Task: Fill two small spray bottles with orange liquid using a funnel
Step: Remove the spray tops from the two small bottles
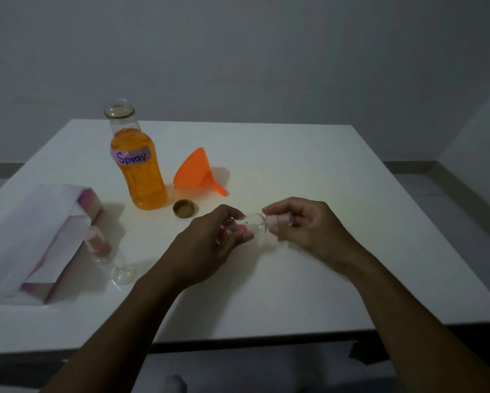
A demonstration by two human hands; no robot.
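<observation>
Spray bottle [253, 222] lies sideways between your hands, just above the near middle of the table [294, 165], clear and seemingly empty. Your left hand [209, 236] grips its flowered body; your right hand [303, 225] pinches the pink spray cap [277, 221] at its right end. Step in hand, by my judgement: unscrewing that cap. Next move calls for standing the bottle upright and seating the orange funnel [194, 171], which lies on its side just beyond. Open supply bottle [141, 171] stands left of the funnel; second spray bottle [102, 251] lies capped at near left.
</observation>
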